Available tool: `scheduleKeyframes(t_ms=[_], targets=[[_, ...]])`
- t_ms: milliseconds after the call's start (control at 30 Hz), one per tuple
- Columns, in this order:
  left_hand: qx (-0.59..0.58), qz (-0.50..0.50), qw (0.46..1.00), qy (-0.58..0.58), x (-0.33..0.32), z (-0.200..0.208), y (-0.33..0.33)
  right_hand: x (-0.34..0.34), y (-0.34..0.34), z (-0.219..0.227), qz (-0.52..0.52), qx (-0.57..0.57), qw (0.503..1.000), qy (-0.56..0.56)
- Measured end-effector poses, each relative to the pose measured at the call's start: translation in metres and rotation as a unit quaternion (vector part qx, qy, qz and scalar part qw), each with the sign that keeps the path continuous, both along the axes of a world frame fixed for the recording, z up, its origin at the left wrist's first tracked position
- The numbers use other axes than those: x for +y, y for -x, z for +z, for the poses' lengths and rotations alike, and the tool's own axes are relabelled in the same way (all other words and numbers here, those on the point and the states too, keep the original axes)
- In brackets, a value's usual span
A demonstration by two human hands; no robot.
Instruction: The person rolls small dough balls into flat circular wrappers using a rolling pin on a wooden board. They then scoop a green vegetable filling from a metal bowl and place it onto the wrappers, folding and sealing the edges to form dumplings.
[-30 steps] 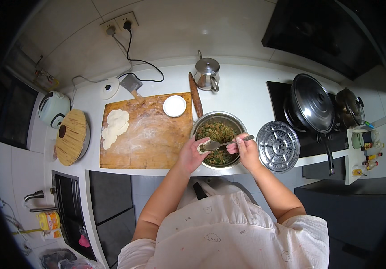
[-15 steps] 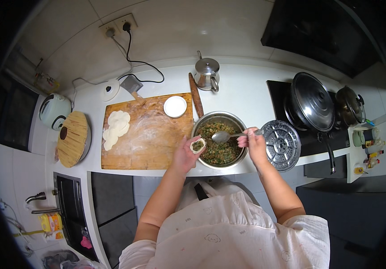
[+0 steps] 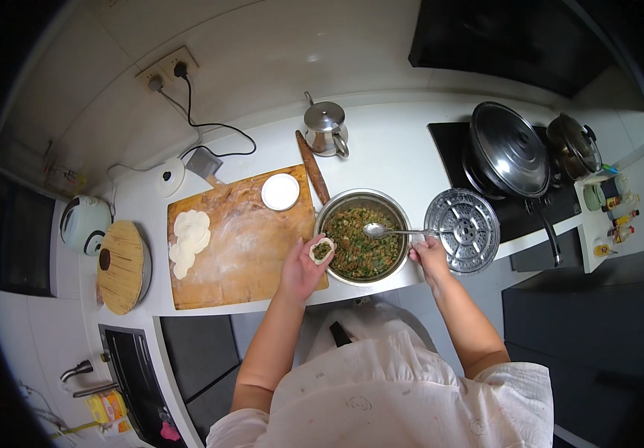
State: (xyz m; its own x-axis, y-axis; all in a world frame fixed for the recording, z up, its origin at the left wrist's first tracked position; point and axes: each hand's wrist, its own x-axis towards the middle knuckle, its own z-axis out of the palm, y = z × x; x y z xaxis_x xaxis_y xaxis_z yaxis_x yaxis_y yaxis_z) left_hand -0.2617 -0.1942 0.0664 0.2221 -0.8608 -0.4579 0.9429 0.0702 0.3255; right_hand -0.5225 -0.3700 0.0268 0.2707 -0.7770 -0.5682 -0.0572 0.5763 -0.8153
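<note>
My left hand cups a round dough wrapper with a dab of green filling on it, at the left rim of a steel bowl. The bowl holds chopped green and brown filling. My right hand grips the handle end of a metal spoon, whose head rests on the filling in the bowl. On the wooden board to the left lie a stack of white wrappers and a small white dish.
A perforated steamer tray sits right of the bowl. A rolling pin and a steel kettle lie behind it. A lidded wok and a pot stand on the stove. A round woven lid sits far left.
The spoon has left the wrapper and gone back to the bowl. My right hand has moved right, away from my left hand, which now holds the filled wrapper alone.
</note>
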Motion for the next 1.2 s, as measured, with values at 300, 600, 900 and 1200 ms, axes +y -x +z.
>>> scheduleKeyframes(t_ms=[300, 600, 900, 1200], targets=[[-0.305, -0.171, 0.937, -0.019, 0.003, 0.055, -0.003, 0.098, -0.029, 0.033, 0.017, -0.015, 0.986, 0.165], [-0.343, -0.291, 0.887, 0.106, 0.036, 0.097, -0.048, 0.179, -0.122, 0.133, 0.047, 0.067, 0.834, 0.546], [-0.301, -0.471, 0.806, 0.194, 0.077, 0.099, -0.078, 0.280, -0.164, 0.121, -0.140, -0.158, 0.939, 0.272], [-0.235, -0.591, 0.744, 0.205, 0.094, 0.094, -0.026, 0.354, -0.144, 0.112, -0.369, -0.162, 0.863, 0.305]])
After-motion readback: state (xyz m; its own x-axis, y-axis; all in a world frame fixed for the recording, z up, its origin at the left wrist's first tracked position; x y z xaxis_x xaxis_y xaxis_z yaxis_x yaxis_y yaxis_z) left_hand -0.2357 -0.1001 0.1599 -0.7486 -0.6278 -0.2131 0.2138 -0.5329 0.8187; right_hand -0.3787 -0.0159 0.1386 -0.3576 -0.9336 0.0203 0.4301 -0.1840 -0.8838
